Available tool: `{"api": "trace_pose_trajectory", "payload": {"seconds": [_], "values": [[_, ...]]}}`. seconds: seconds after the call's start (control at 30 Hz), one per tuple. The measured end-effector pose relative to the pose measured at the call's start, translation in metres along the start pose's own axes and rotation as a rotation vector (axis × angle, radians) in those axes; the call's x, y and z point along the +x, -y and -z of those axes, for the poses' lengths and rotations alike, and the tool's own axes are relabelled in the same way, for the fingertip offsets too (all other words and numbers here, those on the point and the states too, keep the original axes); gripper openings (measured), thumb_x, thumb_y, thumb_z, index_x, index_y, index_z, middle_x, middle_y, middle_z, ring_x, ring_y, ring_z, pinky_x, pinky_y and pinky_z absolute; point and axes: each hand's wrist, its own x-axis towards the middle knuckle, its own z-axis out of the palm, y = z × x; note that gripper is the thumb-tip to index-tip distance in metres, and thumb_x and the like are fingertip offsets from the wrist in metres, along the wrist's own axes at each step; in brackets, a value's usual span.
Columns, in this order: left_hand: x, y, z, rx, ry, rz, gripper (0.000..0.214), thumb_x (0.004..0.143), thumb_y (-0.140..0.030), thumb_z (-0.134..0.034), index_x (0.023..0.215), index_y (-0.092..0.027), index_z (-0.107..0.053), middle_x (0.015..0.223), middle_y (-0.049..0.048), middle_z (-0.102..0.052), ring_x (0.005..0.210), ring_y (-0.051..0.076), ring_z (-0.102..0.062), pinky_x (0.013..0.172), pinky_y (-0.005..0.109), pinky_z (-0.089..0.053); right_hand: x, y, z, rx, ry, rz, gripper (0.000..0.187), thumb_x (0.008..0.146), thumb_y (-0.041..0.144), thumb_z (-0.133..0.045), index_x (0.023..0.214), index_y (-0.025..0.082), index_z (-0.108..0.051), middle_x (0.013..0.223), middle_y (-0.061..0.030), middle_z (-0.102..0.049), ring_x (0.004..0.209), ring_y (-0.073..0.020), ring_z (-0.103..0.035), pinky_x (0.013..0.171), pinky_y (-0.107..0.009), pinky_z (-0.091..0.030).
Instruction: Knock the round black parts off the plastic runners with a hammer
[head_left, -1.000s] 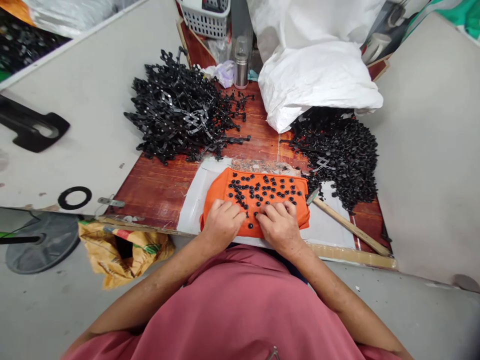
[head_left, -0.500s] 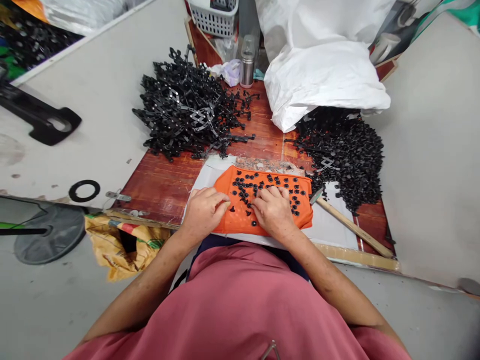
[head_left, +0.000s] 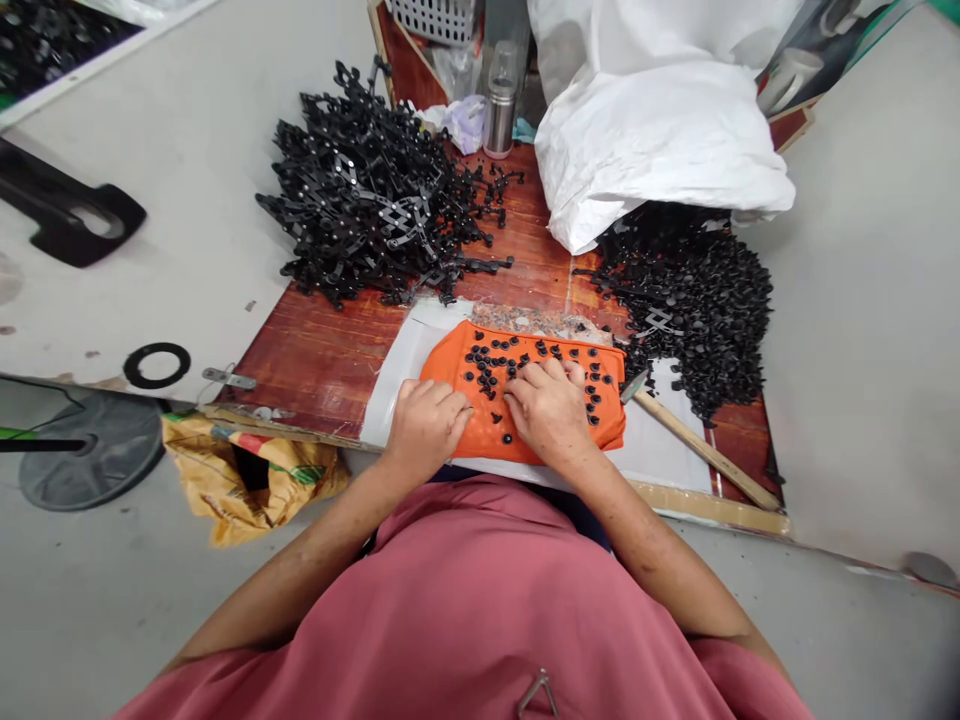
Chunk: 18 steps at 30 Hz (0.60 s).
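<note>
An orange mat [head_left: 457, 365] lies on a white sheet [head_left: 409, 355] over a red-brown wooden board [head_left: 315, 360]. Several small black round parts [head_left: 491, 360] are scattered on the mat. My left hand [head_left: 426, 428] rests at the mat's near left edge, fingers curled down against it. Beside it, my right hand [head_left: 550, 410] lies on the mat's middle with fingertips among the black parts, fingers bent. What the fingers pinch, if anything, is hidden.
A heap of black linked plastic pieces [head_left: 367, 200] sits far left on the board, another black heap [head_left: 690, 290] at right under a white sack [head_left: 660, 150]. A wooden-handled hammer [head_left: 697, 445] lies right of the mat. A metal flask [head_left: 499, 110] stands behind. A yellow bag [head_left: 247, 480] lies on the floor.
My left hand slid from the mat's left edge back onto its near corner. My right hand stayed on the mat among the parts. The view shifted slightly.
</note>
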Motion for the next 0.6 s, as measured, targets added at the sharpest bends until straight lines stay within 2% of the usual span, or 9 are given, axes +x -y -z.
{"api": "trace_pose_trajectory", "payload": {"seconds": [0.13, 0.2, 0.27, 0.33, 0.43, 0.6], "values": [[-0.003, -0.006, -0.005, 0.045, 0.0, -0.107, 0.035, 0.104, -0.026, -0.047, 0.076, -0.021, -0.067, 0.074, 0.0053, -0.062, 0.078, 0.022, -0.05, 0.081, 0.04, -0.033, -0.01, -0.009, 0.008, -0.011, -0.043, -0.035, 0.02, 0.101, 0.026, -0.058, 0.102, 0.023, -0.077, 0.098, -0.0071, -0.071, 0.097, -0.0256, -0.049, 0.093, -0.044, -0.025], [-0.006, -0.006, -0.006, 0.019, 0.011, -0.161, 0.036, 0.104, -0.024, -0.046, 0.077, -0.022, -0.068, 0.073, 0.0044, -0.061, 0.076, 0.021, -0.048, 0.08, 0.039, -0.033, -0.02, -0.009, 0.014, 0.02, -0.063, 0.003, 0.024, 0.103, 0.028, -0.054, 0.109, 0.024, -0.077, 0.098, -0.0066, -0.071, 0.095, -0.0242, -0.05, 0.092, -0.043, -0.027], [-0.01, -0.004, -0.006, -0.049, 0.015, -0.194, 0.03, 0.104, -0.026, -0.048, 0.085, -0.023, -0.071, 0.076, 0.0043, -0.063, 0.077, 0.021, -0.049, 0.079, 0.039, -0.035, -0.031, -0.006, 0.016, 0.064, -0.042, 0.059, 0.025, 0.104, 0.029, -0.053, 0.106, 0.025, -0.077, 0.093, -0.0055, -0.071, 0.092, -0.0227, -0.05, 0.09, -0.041, -0.027], [-0.014, 0.0, -0.004, -0.107, -0.008, -0.168, 0.024, 0.103, -0.029, -0.051, 0.095, -0.024, -0.073, 0.08, 0.0048, -0.065, 0.081, 0.021, -0.052, 0.08, 0.039, -0.036, -0.04, 0.0, 0.015, 0.099, 0.003, 0.109, 0.023, 0.103, 0.032, -0.055, 0.1, 0.025, -0.077, 0.088, -0.0046, -0.069, 0.089, -0.0221, -0.05, 0.09, -0.041, -0.027], [-0.019, 0.006, -0.003, -0.087, -0.055, -0.049, 0.022, 0.101, -0.036, -0.055, 0.101, -0.022, -0.072, 0.088, 0.0072, -0.067, 0.088, 0.024, -0.055, 0.086, 0.041, -0.038, -0.047, 0.007, 0.008, 0.105, 0.033, 0.153, 0.021, 0.102, 0.031, -0.058, 0.094, 0.024, -0.076, 0.085, -0.0041, -0.068, 0.088, -0.0221, -0.048, 0.091, -0.042, -0.027], [-0.028, 0.014, 0.001, 0.004, 0.037, 0.029, 0.036, 0.093, -0.05, -0.064, 0.109, -0.018, -0.068, 0.102, 0.0123, -0.067, 0.097, 0.03, -0.055, 0.09, 0.047, -0.038, -0.045, 0.005, 0.009, 0.079, 0.039, 0.094, 0.017, 0.099, 0.027, -0.061, 0.089, 0.022, -0.075, 0.084, -0.0045, -0.067, 0.089, -0.0227, -0.047, 0.089, -0.042, -0.026]]}}
